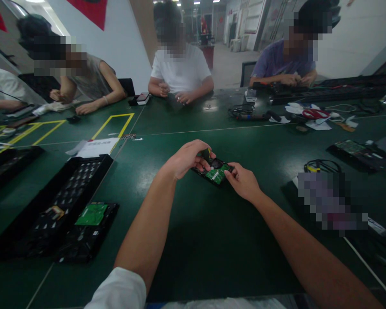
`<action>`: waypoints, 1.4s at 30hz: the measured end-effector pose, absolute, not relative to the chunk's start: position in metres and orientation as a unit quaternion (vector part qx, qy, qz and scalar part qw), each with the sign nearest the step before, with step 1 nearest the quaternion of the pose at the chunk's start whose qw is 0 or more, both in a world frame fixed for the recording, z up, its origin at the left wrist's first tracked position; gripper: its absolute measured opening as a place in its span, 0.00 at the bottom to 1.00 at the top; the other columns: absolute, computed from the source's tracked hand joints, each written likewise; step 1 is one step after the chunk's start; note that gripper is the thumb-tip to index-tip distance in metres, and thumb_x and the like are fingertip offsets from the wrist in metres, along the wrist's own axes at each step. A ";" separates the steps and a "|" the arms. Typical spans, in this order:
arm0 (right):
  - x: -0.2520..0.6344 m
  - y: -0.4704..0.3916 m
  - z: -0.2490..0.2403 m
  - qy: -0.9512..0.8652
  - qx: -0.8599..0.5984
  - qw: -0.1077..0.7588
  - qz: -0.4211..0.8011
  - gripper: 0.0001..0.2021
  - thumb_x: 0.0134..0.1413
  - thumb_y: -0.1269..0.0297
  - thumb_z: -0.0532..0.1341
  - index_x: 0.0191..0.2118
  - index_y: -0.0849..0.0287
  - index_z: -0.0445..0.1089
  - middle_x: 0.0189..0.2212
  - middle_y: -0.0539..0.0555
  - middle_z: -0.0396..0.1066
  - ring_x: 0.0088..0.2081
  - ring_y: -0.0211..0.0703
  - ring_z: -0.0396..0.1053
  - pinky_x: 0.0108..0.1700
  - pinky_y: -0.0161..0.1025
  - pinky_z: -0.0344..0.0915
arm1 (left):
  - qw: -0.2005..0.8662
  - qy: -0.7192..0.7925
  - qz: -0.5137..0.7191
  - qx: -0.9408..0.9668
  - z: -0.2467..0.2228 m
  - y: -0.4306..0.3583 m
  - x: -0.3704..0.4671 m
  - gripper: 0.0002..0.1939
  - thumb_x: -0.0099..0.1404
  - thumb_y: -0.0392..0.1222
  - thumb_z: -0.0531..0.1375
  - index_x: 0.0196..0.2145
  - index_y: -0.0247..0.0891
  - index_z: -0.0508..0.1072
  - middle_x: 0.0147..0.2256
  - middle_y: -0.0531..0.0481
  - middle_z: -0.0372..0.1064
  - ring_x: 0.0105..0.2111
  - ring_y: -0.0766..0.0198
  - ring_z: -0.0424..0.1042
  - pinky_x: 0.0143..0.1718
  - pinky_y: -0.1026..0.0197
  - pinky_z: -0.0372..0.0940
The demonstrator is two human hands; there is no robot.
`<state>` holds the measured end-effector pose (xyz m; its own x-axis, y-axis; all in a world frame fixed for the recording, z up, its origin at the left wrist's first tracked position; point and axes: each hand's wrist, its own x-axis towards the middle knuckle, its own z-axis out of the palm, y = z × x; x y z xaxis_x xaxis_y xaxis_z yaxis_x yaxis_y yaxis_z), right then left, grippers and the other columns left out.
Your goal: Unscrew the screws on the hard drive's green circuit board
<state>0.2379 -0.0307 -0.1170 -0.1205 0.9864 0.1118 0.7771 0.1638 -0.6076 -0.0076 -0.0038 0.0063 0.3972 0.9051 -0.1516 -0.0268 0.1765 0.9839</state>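
A black device with a green circuit board [216, 175] lies on the dark green table [212, 240], in front of me. My left hand [193, 159] reaches over its left end, fingers bent down onto it; a small yellow and dark piece shows between thumb and fingers, too small to name. With thumb and fingers, my right hand [242, 179] grips the right edge of the device. A similar black unit with a green board [91, 214] rests at the left, beside a long black tray [62, 201] with rows of small light parts.
Several people [182, 64] sit across the table. White paper [98, 148] lies behind the tray. At the right are another board unit [354, 150], a coiled cable [323, 165] and a partly blurred object [331, 201]. Cables and scraps [312, 115] lie at the back right.
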 end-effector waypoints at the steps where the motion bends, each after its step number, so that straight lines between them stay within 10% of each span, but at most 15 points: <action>1: 0.238 -0.031 -0.117 -0.720 -0.613 0.253 0.207 0.23 0.71 0.51 0.58 0.63 0.56 0.68 0.36 0.52 0.79 0.32 0.43 0.73 0.32 0.39 0.62 | 0.642 0.416 0.361 0.533 0.007 -0.004 -0.008 0.09 0.70 0.44 0.57 0.41 0.36 0.73 0.42 0.42 0.78 0.25 0.65 0.77 0.24 0.65 0.66; 42: 0.239 -0.032 -0.116 -0.722 -0.607 0.258 0.210 0.22 0.71 0.51 0.58 0.63 0.55 0.68 0.34 0.52 0.78 0.32 0.44 0.74 0.33 0.40 0.64 | 0.618 0.421 0.352 0.563 0.006 -0.002 -0.010 0.13 0.72 0.46 0.56 0.43 0.36 0.78 0.39 0.44 0.76 0.27 0.65 0.77 0.25 0.65 0.68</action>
<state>0.2389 -0.0319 -0.1161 -0.1313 0.9844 0.1169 0.7674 0.1756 -0.6166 -0.0101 -0.0016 0.0062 0.3982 0.9089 -0.1242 0.0388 0.1185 0.9922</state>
